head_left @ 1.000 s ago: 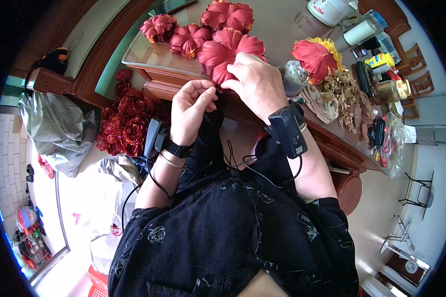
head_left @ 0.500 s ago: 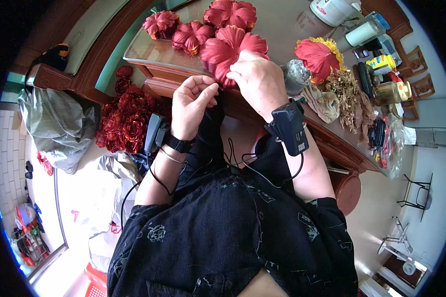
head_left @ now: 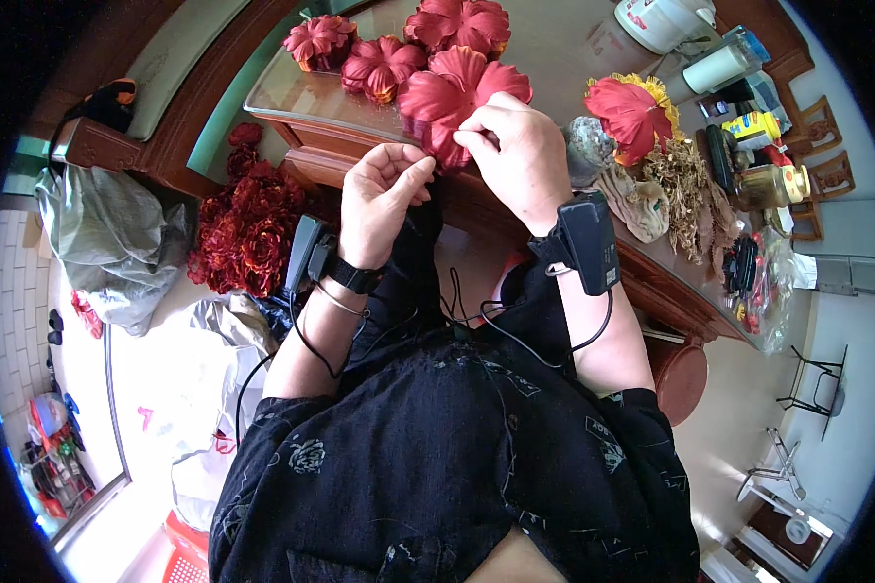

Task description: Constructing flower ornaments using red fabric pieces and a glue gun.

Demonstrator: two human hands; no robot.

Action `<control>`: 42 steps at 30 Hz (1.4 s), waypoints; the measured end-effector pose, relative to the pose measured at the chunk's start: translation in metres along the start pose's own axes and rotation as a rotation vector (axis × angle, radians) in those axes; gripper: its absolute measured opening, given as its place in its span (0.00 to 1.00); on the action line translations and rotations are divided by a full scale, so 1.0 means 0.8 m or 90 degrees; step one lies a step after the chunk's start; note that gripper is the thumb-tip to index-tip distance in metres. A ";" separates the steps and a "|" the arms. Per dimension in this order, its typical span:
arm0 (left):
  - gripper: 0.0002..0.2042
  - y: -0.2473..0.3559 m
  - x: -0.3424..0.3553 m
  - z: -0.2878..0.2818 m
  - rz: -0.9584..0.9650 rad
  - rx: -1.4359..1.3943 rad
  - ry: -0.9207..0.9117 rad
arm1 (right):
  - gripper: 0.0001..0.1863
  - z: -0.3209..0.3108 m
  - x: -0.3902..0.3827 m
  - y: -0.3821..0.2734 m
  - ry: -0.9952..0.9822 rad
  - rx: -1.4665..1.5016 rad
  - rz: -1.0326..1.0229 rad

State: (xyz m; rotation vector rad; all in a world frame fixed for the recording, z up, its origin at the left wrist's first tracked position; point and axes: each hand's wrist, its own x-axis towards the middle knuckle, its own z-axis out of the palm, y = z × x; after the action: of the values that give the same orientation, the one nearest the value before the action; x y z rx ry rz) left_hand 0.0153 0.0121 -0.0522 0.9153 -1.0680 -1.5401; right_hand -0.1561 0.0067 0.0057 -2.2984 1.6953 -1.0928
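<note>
A large red fabric flower (head_left: 444,92) is at the glass-topped wooden desk's front edge (head_left: 287,115). My right hand (head_left: 525,160) is closed on its lower right part, fingers bent and thumb toward the petals. My left hand (head_left: 379,204) is just below and left of it, thumb and index finger pinched beside the flower's lower edge; what they hold is too small to make out. Three smaller red flowers (head_left: 379,68) lie behind to the left. At the right a red flower with yellow petals (head_left: 622,117) rests near dried brown material (head_left: 685,204).
A crumpled cloth (head_left: 627,204), jars (head_left: 768,185), a white container (head_left: 651,21) and plastic bags (head_left: 768,296) crowd the desk's right. Dark red flower bunches (head_left: 238,233) and grey bags (head_left: 117,243) are at the left. A red round stool (head_left: 679,384) stands below the desk.
Both hands have risen slightly, with my right hand and the large flower shifting a little rightward. The right thumb and fingers are slightly repositioned on the petals.
</note>
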 end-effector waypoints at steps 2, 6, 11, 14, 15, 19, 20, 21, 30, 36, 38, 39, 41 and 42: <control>0.07 0.001 0.000 0.001 0.002 0.002 0.002 | 0.05 0.000 0.003 0.006 -0.003 0.021 0.007; 0.10 0.005 0.002 0.008 0.062 0.064 0.045 | 0.06 -0.004 0.010 0.014 -0.015 0.048 -0.006; 0.12 0.013 0.014 0.020 0.171 0.123 0.061 | 0.08 -0.007 0.014 0.013 -0.044 0.051 0.030; 0.10 0.016 0.015 0.024 0.176 0.127 0.055 | 0.08 -0.008 0.014 0.017 -0.039 0.072 0.044; 0.10 0.013 0.013 0.023 0.179 0.116 0.054 | 0.08 -0.008 0.015 0.017 -0.041 0.080 0.046; 0.10 0.002 0.014 0.021 0.289 0.190 0.063 | 0.08 -0.007 0.016 0.017 -0.037 0.095 0.048; 0.10 0.002 0.014 0.021 0.312 0.244 0.071 | 0.08 -0.006 0.015 0.017 -0.034 0.093 0.047; 0.11 0.007 0.014 0.024 0.337 0.296 0.079 | 0.08 -0.006 0.016 0.018 -0.029 0.093 0.043; 0.11 0.026 0.018 0.028 0.375 0.477 0.073 | 0.06 -0.036 0.033 0.028 0.159 0.166 0.059; 0.12 0.024 0.018 0.025 0.368 0.470 0.071 | 0.07 -0.096 0.055 -0.008 0.443 0.172 -0.015; 0.12 0.022 0.019 0.024 0.346 0.453 0.073 | 0.05 -0.099 0.056 -0.008 0.391 0.013 -0.146; 0.12 0.017 0.021 0.022 0.333 0.418 0.065 | 0.04 -0.089 0.050 -0.009 0.339 0.001 -0.141; 0.12 0.007 0.029 0.018 0.307 0.343 0.048 | 0.03 -0.060 0.033 -0.012 0.219 -0.020 -0.095; 0.11 0.009 0.029 0.017 0.281 0.287 0.039 | 0.02 -0.043 0.024 -0.009 0.150 -0.025 -0.053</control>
State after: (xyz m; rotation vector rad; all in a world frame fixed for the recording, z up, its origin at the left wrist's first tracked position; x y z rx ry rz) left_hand -0.0001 -0.0088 -0.0421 0.9366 -1.4905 -0.9194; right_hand -0.1678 0.0047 0.0441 -2.3630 1.7243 -1.4107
